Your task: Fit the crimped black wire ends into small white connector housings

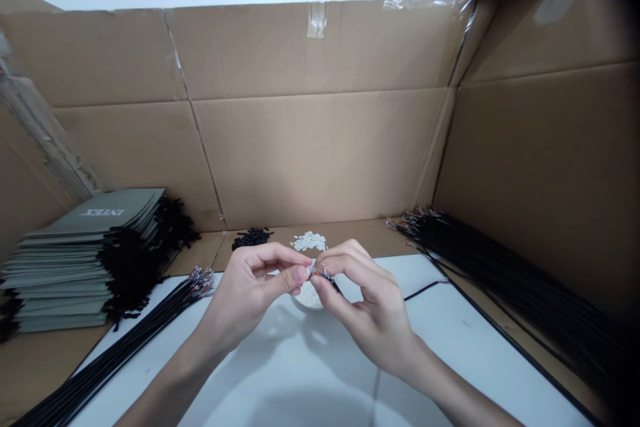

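My left hand [260, 280] pinches a small white connector housing [309, 269] between thumb and fingertips. Facing it, my right hand [367, 300] grips the end of a black cable [336, 285] whose thin coloured wires fan out. The wire tips meet or nearly meet the white piece; whether any sit inside it I cannot tell. Beneath both hands stands a round white dish [307, 300], partly hidden by the fingers. Behind them lie a heap of white connector housings [309, 241] and a pile of small black pieces [251, 237].
A bundle of black cables [145, 330] lies at left, a larger cable bundle [500, 273] at right. Grey INTEX-marked sheets [65, 273] with black fringes are stacked far left. Cardboard walls [320, 147] enclose the white table [300, 380]. A single cable [423, 290] lies right of my hand.
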### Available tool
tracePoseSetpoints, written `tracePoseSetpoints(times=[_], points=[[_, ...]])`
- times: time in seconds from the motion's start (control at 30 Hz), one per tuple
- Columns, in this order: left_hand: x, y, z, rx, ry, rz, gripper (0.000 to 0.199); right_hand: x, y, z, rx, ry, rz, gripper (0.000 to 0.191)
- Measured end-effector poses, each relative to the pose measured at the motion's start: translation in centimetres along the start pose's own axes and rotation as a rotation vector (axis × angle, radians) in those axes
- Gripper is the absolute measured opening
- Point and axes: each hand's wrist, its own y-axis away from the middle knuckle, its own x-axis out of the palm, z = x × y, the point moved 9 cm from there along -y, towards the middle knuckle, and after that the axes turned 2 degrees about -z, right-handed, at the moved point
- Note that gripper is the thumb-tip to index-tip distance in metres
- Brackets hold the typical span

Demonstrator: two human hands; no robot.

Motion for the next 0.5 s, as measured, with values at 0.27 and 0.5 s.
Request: tracePoseSetpoints(times=[0.27,0.5], points=[[0.4,0.5,-0.7,0.026,0.007,0.046,0.006,-0.2,0.4,0.0,0.052,-0.077,-0.031,0.012],[1.0,0.3,0.3,-0.028,0.163,0.060,0.006,-0.5,0.2,-1.0,0.131,-0.213,-0.069,0.011]])
